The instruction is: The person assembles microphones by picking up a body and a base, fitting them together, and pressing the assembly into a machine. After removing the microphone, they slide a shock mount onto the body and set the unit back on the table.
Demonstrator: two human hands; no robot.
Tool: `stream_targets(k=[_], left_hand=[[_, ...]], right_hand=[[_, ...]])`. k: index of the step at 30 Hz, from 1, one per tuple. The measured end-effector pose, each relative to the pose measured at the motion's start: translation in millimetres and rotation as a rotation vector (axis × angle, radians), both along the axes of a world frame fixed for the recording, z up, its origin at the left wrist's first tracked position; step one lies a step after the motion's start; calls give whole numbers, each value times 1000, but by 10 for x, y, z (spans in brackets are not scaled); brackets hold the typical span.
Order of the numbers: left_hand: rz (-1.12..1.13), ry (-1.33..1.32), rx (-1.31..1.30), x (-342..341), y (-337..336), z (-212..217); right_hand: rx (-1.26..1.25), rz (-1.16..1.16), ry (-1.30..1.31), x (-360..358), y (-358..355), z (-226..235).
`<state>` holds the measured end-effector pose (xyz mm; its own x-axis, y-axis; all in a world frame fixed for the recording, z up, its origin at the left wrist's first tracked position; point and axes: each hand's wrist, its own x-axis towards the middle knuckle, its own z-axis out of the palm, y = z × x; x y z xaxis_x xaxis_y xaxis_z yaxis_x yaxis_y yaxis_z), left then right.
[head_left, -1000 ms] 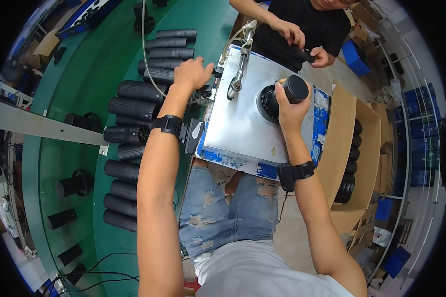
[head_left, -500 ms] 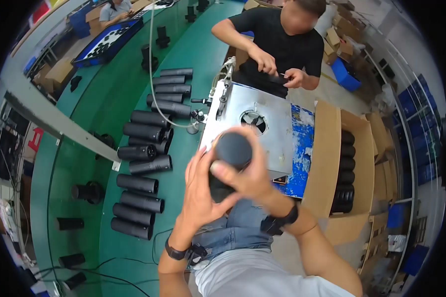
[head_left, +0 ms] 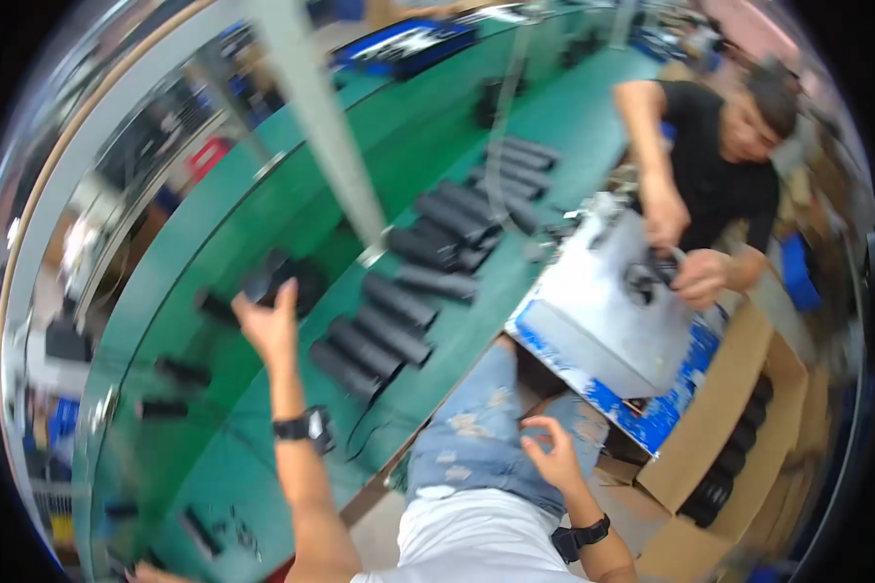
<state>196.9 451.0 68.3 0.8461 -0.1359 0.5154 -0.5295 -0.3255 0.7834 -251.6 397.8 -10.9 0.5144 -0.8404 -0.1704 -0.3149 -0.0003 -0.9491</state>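
My left hand (head_left: 265,325) reaches out over the green conveyor belt (head_left: 190,325) on the left. Its thumb and fingers are set around a black cylindrical part (head_left: 262,280), blurred by motion. Right beside that part stands another dark piece (head_left: 301,284), and the two partly merge in the blur. My right hand (head_left: 552,452) hovers above my lap, fingers loosely curved and apart, with nothing in it. Between my arms and the metal box, several black tubes (head_left: 394,333) lie in a row on the green tabletop (head_left: 467,340).
A co-worker in black (head_left: 719,165) works with both hands over the metal box (head_left: 608,311) at right. A cardboard box (head_left: 685,462) with black parts stands nearer. A pale post (head_left: 326,126) rises beside the belt. More black pieces (head_left: 180,371) lie on the belt.
My view has swung left. My left hand has carried the black cylindrical part from in front of me to the belt. My right hand has let go and dropped toward my lap.
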Motion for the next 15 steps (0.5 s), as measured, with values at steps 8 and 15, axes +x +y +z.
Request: stream_targets(k=[8, 15], left_hand=[[275, -28, 82, 712, 188, -519], [189, 184, 213, 1050, 430, -1298]], right_hand=[[-20, -181, 3, -196, -32, -58], [-25, -78, 86, -88, -13, -310]])
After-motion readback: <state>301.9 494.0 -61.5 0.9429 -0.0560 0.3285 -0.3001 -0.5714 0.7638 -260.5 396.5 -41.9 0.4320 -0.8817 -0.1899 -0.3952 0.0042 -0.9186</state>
